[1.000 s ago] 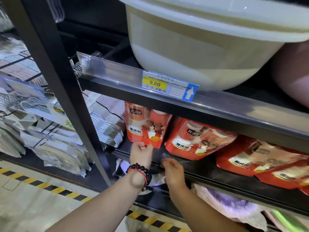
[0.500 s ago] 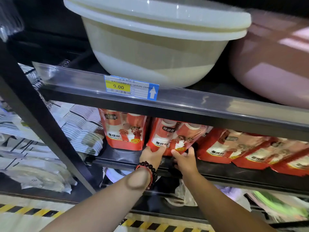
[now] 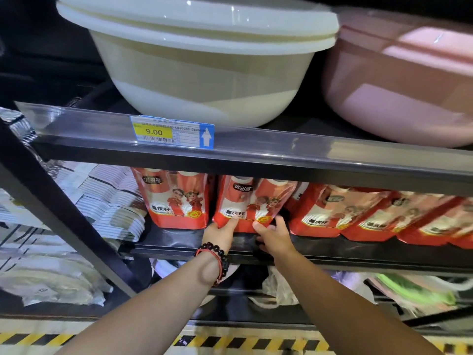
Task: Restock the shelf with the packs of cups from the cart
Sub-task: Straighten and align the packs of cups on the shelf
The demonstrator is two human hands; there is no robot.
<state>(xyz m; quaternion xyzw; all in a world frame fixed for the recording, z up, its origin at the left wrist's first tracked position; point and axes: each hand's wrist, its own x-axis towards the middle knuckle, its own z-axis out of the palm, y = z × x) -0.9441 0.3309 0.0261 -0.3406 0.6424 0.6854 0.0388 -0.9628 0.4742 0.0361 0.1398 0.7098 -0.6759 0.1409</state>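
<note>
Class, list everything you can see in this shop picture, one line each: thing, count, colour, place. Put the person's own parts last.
Packs of cups: at least five, red, in a row on the middle shelf; rightmost ones blurred.
Held pack: one, red, second from left in that row.
Cream basins: nested stack, count unclear, top shelf left.
Pink basin: one, top shelf right.
Price label: one, blue and yellow, reads 9.00, on the top shelf's front rail.
Clear wrapped packs: many, whitish, in the next bay to the left.
Floor tape: yellow and black stripes, below the shelves.
Bead bracelet: one, dark with a red cord, left wrist.
Left hand: grips the held pack's lower left.
Right hand: grips its lower right.
</note>
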